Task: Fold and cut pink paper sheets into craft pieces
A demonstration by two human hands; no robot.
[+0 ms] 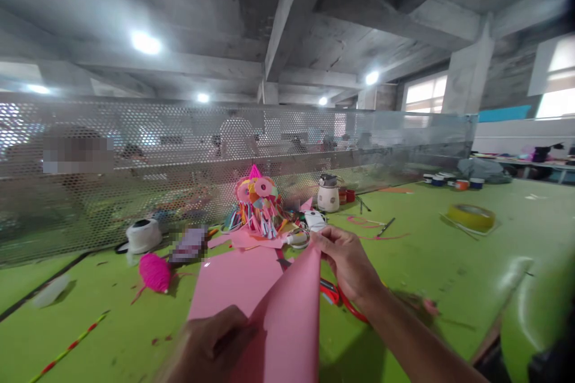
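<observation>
A large pink sheet of paper [291, 317] is lifted and bent over along its right side in front of me. My right hand [348, 260] pinches its raised far corner between thumb and fingers. Down at the sheet's near left, my left hand [215, 341] is curled at the paper, somewhat blurred, and its fingertips are partly hidden. Another flat pink area of paper [238, 278] lies on the green table [404, 263], under the raised part. Red-handled scissors [353, 306] rest beside my right wrist, partly covered by it.
Beyond the paper stands a colourful fringed paper craft [260, 200]. Nearby are a white jar [328, 194], a white thread spool [144, 233], bright pink yarn [155, 272] and a yellow tape roll [471, 217]. A perforated metal screen [179, 173] closes off the far edge, with people behind it.
</observation>
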